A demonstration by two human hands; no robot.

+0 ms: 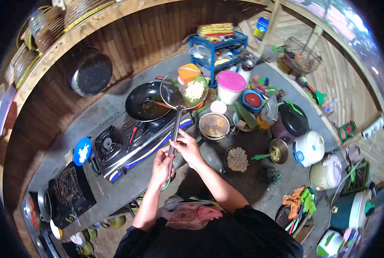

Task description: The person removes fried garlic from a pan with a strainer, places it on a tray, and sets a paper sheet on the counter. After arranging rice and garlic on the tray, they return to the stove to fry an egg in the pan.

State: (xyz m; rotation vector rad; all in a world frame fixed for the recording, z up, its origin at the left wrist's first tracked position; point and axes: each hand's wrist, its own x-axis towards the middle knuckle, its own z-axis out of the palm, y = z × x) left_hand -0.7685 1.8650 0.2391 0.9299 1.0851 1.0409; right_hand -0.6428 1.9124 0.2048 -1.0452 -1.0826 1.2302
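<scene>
You hold a wire strainer (184, 89) by its long handle, both hands closed around it, left hand (161, 165) below right hand (186, 148), keeping its mesh raised above the black wok (146, 102) on the stove (127, 144), away from the crowded counter (114, 193).

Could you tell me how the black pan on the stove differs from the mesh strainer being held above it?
The black pan is solid and dark, and rests on the stove; the mesh strainer is see-through wire, raised by both hands, left and right, on its long handle. Both are round.
</scene>
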